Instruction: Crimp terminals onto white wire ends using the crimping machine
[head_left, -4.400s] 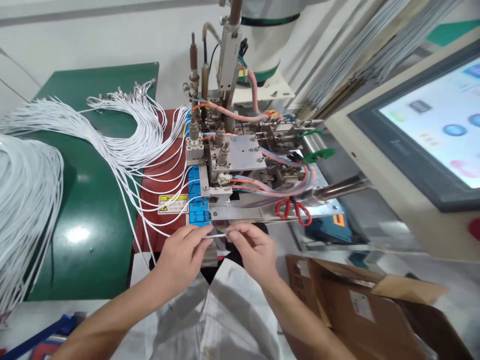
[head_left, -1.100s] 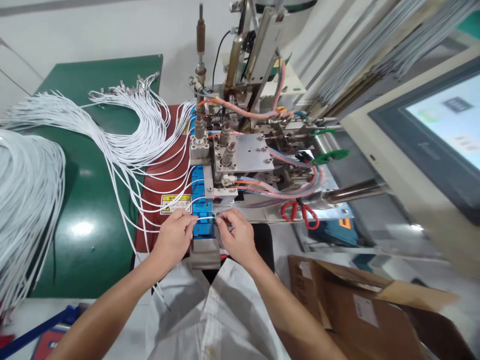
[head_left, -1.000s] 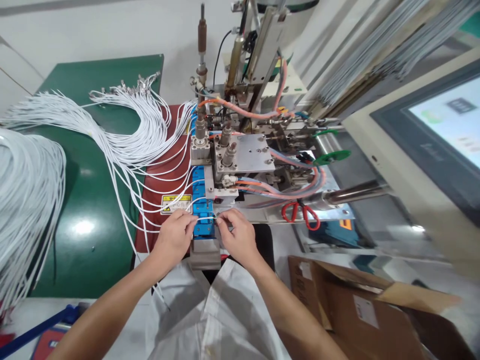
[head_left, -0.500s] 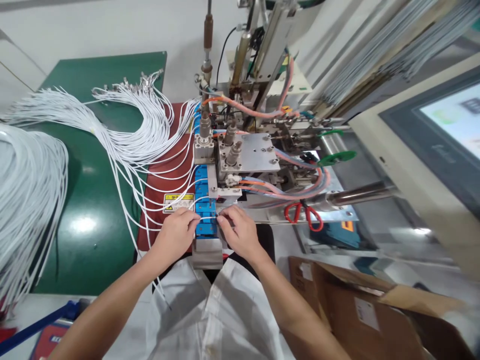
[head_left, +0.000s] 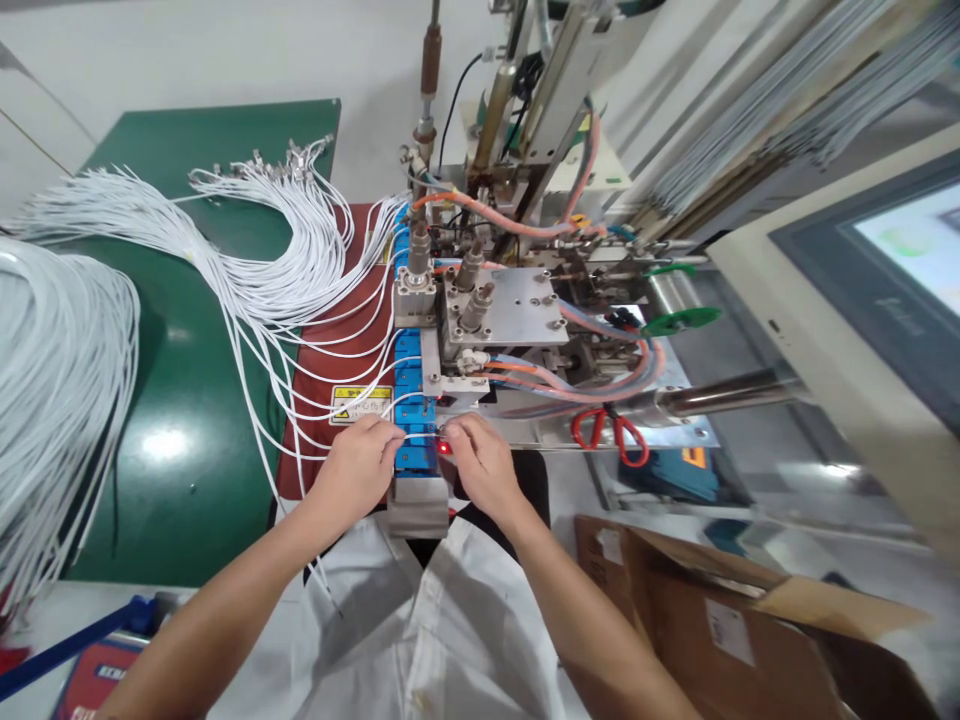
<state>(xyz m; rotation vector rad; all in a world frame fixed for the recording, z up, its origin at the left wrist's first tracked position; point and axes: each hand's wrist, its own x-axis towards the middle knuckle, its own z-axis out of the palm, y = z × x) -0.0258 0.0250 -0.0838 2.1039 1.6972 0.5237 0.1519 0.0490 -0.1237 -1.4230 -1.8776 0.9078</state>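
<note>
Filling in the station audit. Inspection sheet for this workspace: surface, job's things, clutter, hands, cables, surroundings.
Surface: green table; red panel beside the machine, bearing a warning label.
Job's things: white wire over blue blocks; red light lit near its end.
Clutter: red-handled scissors by the machine's edge; blue-handled tool lower left.
Hands: left hand pinches the wire; right hand has fingertips at its end, grip too small to tell.
Cables: wire bundle on the table, strands reaching the blue blocks; orange tube on the machine.
Surroundings: screen and cardboard box at right; wall behind.
</note>
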